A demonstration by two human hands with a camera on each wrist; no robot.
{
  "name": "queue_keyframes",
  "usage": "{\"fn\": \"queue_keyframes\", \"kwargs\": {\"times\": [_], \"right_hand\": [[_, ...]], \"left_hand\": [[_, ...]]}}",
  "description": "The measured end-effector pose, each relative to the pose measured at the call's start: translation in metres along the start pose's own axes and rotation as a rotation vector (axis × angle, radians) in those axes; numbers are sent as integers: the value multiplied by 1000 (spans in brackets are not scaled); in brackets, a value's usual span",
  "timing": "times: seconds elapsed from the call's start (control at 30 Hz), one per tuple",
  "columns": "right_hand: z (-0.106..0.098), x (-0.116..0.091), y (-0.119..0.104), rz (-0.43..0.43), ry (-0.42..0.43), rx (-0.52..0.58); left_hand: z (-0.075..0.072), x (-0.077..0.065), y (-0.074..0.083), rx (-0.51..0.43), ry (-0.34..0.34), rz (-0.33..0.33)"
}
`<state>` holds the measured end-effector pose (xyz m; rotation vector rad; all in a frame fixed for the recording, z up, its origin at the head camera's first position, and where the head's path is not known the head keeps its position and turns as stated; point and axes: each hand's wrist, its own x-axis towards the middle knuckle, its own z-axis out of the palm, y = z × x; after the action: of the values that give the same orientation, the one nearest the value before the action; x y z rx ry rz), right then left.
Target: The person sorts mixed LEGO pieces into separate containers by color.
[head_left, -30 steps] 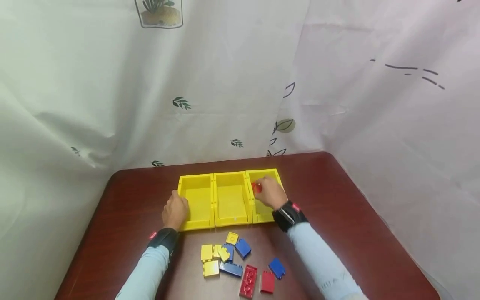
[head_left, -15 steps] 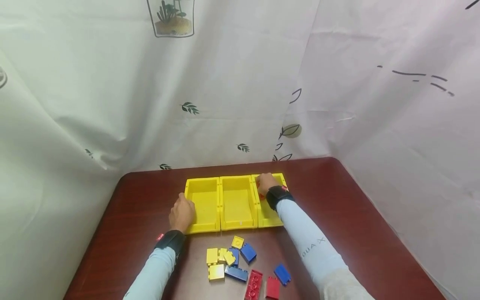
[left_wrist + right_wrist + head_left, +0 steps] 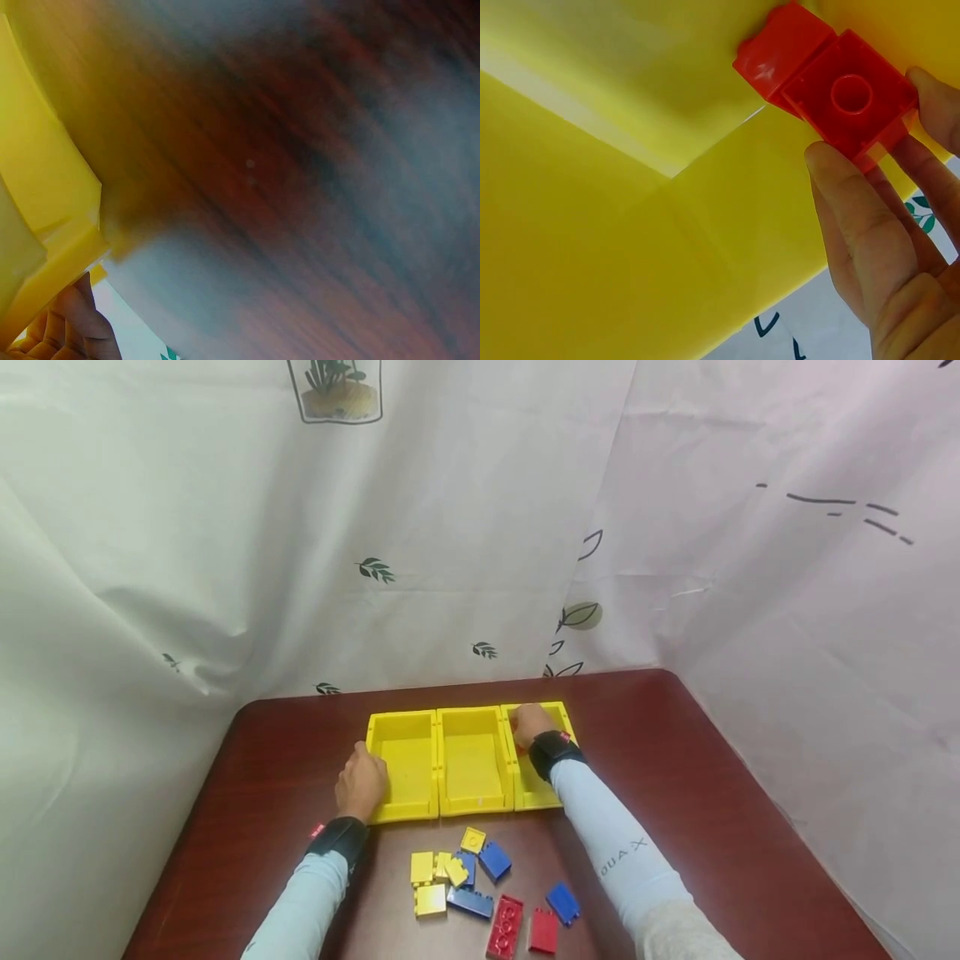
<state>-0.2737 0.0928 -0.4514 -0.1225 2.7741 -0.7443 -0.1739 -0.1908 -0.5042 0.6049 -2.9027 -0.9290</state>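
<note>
My left hand (image 3: pixel 362 783) grips the outer side wall of the left yellow bin (image 3: pixel 405 768); curled fingers (image 3: pixel 71 326) show by its edge in the left wrist view. Inside the right yellow bin (image 3: pixel 536 795), toward the back, is my right hand (image 3: pixel 532 723). It pinches a red toy brick (image 3: pixel 851 94) between thumb and fingers, hollow underside facing the wrist camera. Against that brick lies another red brick (image 3: pixel 784 52); whether the two are joined I cannot tell. From the head view, my right hand hides most of the red.
Between the two bins stands a middle yellow bin (image 3: pixel 472 768). In front lie several yellow bricks (image 3: pixel 431 901), several blue bricks (image 3: pixel 495 862), a long red brick (image 3: pixel 506 927) and a shorter red brick (image 3: pixel 543 931). A white patterned curtain (image 3: pixel 465 527) hangs behind the brown table (image 3: pixel 675 760).
My right hand has moved farther back and down into the right bin with the red brick. My left hand has stayed at the left bin. The head view has shifted slightly.
</note>
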Motion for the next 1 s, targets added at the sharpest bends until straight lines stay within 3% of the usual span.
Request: {"fn": "queue_keyframes", "kwargs": {"times": [0.17,0.43,0.63,0.77,0.87,1.0], "right_hand": [[9,0,5,-18,13,-20],[8,1,11,-36,109,-127],[-9,-27,-1,-84,182,-172],[-18,-70,-12,-273,192,-197],[-11,-113,-17,-520,136,-211],[15,-168,-10,-847,35,-287]], "left_hand": [[1,-1,-4,-2,-11,-13],[1,4,-4,-22,-19,-8],[3,6,-3,-15,2,-3],[4,8,1,-11,12,18],[3,8,2,-6,16,22],[2,5,1,-3,22,9]]}}
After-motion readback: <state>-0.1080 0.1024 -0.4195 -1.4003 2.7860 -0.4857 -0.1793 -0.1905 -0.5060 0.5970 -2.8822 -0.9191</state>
